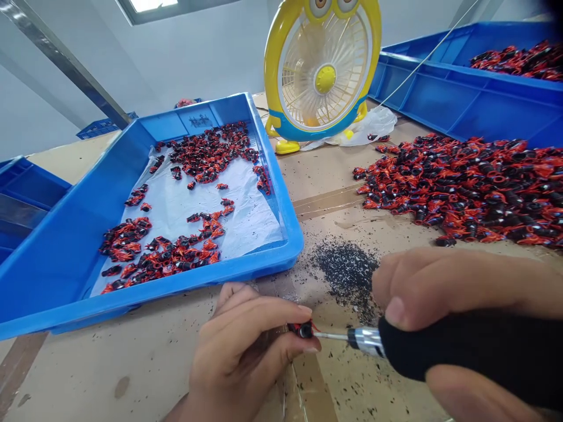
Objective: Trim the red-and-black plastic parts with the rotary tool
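Note:
Between thumb and index finger, my left hand [246, 346] pinches a small red and black part [303, 330] just above the table. My right hand [457, 293] is wrapped round a black-handled power screwdriver [440, 346] that comes in from the right. Its silver chuck [368, 341] carries a thin bit [331, 336] pointing left, and the tip meets the side of the part. The exact contact is too small to make out. Black shavings [345, 269] lie in a heap behind the bit.
A blue tray [281, 252] with a white sheet and many red and black parts stands left. To the right lies a large pile of similar parts [475, 187]. Behind are a yellow fan [271, 70] and more blue bins [461, 99]; a thin cord slants past the fan.

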A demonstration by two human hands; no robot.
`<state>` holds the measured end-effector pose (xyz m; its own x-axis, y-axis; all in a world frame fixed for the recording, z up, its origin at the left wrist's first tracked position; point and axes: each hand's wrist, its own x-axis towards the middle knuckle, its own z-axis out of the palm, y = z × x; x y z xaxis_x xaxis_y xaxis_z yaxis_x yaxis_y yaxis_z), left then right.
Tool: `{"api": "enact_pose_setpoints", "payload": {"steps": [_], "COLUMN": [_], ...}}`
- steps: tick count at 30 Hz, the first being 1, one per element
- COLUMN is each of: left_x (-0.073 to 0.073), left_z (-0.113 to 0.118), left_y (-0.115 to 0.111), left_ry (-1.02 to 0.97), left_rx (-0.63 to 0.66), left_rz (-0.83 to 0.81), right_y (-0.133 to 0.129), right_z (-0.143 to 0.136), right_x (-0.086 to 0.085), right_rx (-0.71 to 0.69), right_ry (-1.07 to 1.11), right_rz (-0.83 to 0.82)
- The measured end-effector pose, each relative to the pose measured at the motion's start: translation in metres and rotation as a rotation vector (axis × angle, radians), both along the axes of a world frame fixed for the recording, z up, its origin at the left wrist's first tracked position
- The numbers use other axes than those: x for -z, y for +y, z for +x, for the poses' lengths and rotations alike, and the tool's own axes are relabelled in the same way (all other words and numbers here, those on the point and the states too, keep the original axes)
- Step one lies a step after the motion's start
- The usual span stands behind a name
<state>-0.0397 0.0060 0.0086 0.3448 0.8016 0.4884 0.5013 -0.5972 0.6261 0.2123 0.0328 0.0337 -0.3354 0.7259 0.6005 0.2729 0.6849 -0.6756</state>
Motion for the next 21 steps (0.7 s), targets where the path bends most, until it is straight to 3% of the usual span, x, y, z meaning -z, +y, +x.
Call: {"api": "enact_pose_setpoints", "payload": {"steps": [3, 7, 10, 16, 21], "left_x": [0.002, 0.008, 0.009, 0.007, 0.006], "left_z": [0.002, 0.004, 0.003, 0.003, 0.005], "left_y": [0.0, 0.001, 0.0, -0.003, -0.004], "left_ry": [-0.027, -0.022, -0.045, -0.083, -0.111], "left_rx": [-0.014, -0.072, -0.082, -0.08, -0.076], "left_rz": [-0.002, -0.01, -0.028, -0.09, -0.101], "right_y": [0.0, -0.001, -0.003, -0.001, 0.002], "right_z": [0.001, -0.008, -0.012, -0.011, -0.009], "right_x": [-0.001, -0.001, -0.004, -0.017, -0.017], "right_rx": [0.002, 0.081, 0.113, 0.046, 0.023], "right_ry": [0.06, 0.134, 0.085, -0.044, -0.046], "right_rz": [-0.062, -0.022, -0.025, 0.041, 0.032]}}
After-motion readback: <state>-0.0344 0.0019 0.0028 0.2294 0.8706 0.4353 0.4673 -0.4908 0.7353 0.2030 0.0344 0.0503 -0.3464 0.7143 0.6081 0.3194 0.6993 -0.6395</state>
